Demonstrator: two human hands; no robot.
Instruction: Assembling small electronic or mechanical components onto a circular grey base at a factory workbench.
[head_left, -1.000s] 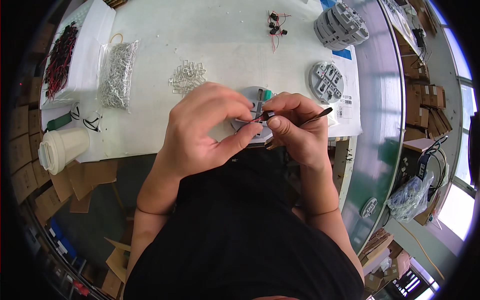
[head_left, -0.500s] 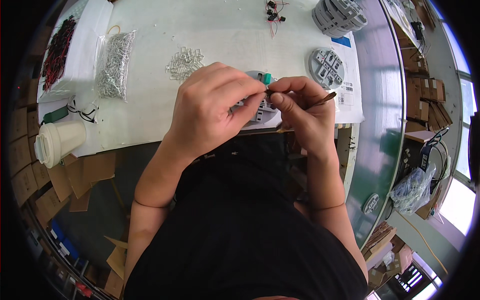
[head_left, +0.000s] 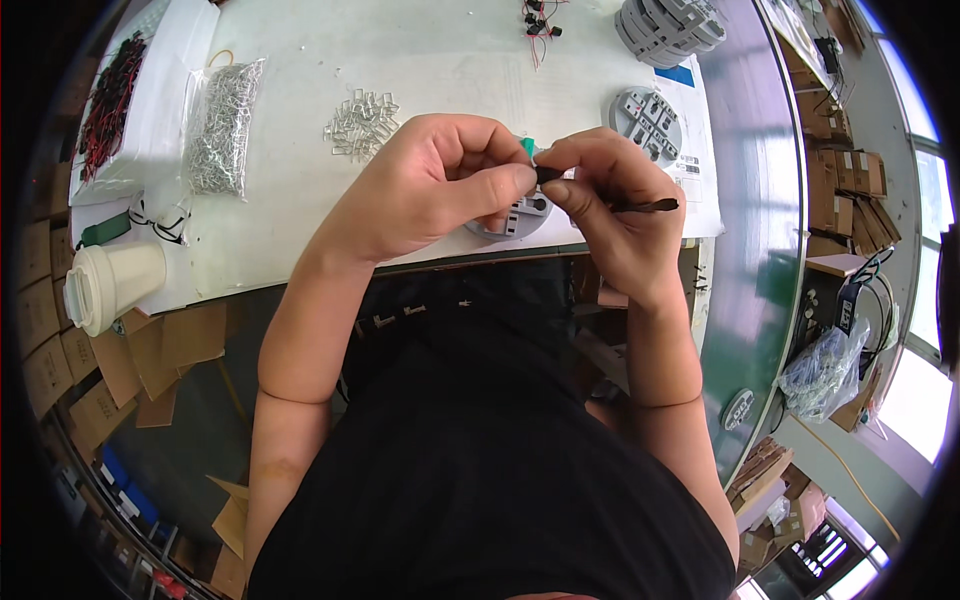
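Observation:
My left hand (head_left: 440, 185) and my right hand (head_left: 620, 195) meet above the near edge of the table, thumbs and fingers closed in a pinch. Between their fingertips is a small black part (head_left: 547, 174), mostly covered. A dark slim tool (head_left: 650, 206) lies across my right palm, its end sticking out past the hand; its kind cannot be made out. Just beneath my hands sits a round grey plate (head_left: 528, 222) with raised slots, partly hidden. A green piece (head_left: 527, 146) shows behind the fingertips.
Loose metal clips (head_left: 362, 124) lie left of my hands, beside a clear bag of metal pieces (head_left: 224, 130). Black parts with red wires (head_left: 540, 20) are at the back. Another grey plate (head_left: 646, 125) and a stack of them (head_left: 670, 30) stand right. A cream bin (head_left: 115, 285) is at the left edge.
My left hand has turned, its thumb now lying along the top with the fingers curled. More of the black part shows between the fingertips. The view has shifted slightly.

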